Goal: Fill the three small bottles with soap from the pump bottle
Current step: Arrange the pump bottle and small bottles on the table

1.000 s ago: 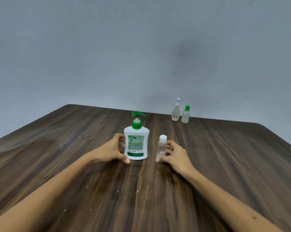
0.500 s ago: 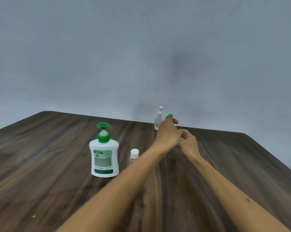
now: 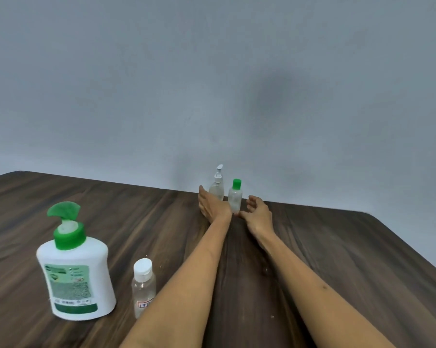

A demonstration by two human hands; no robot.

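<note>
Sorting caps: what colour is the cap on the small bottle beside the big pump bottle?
White cap, head view.

Matt wood-grain table (image 3: 337, 259), glossy plastic pump bottle (image 3: 76, 272)

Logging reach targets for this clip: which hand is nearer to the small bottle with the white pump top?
Left. The left hand is right beside the white-pump bottle, partly in front of it. The right hand is farther right, beyond the green-capped bottle.
</note>
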